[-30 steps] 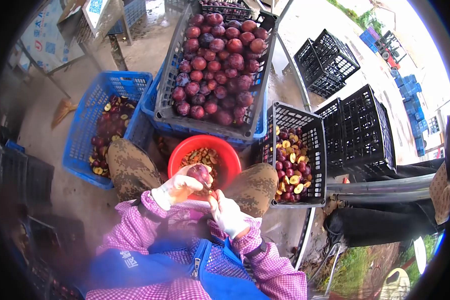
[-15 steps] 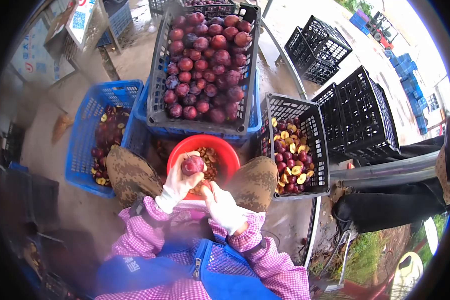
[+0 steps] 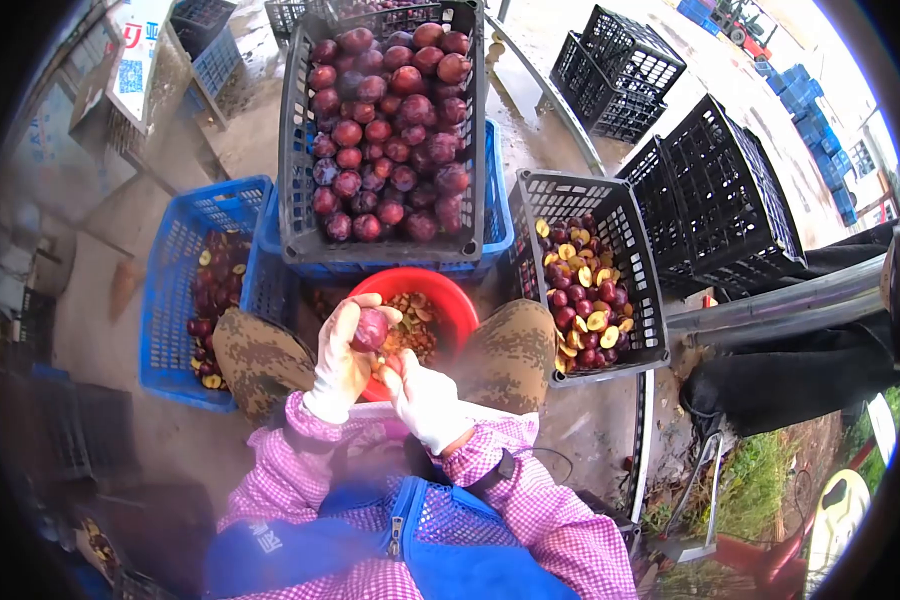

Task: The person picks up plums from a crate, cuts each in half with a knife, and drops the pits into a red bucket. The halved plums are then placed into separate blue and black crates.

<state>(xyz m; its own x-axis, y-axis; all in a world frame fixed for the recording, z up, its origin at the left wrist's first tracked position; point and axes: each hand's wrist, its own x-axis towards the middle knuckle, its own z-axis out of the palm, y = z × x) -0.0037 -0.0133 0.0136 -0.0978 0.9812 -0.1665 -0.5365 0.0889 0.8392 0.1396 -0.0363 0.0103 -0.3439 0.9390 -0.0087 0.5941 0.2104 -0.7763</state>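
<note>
A whole plum (image 3: 369,330) is held by my left hand (image 3: 340,358), which wears a white glove, above the red bowl (image 3: 460,310). Close beside it on the right, my gloved right hand (image 3: 426,398) has its fingers closed; what they grip is too small to make out. Pits and scraps (image 3: 410,325) lie in the bowl between my knees. Beyond it, a black crate (image 3: 292,150) full of whole plums rests on a blue crate (image 3: 500,200). Cut plums fill part of the black crate at right (image 3: 653,300) and the blue crate at left (image 3: 160,310).
Stacked black crates (image 3: 720,200) stand at the right, with more black crates (image 3: 615,80) farther back. A metal pipe (image 3: 780,305) and a person's dark-clothed leg (image 3: 790,380) are at the right edge. Blue crates (image 3: 810,120) and a red forklift (image 3: 750,30) appear in the distance.
My left hand has turned and lifted the plum slightly up and to the left. My right hand has moved a little left. The view has shifted, so the surroundings sit differently.
</note>
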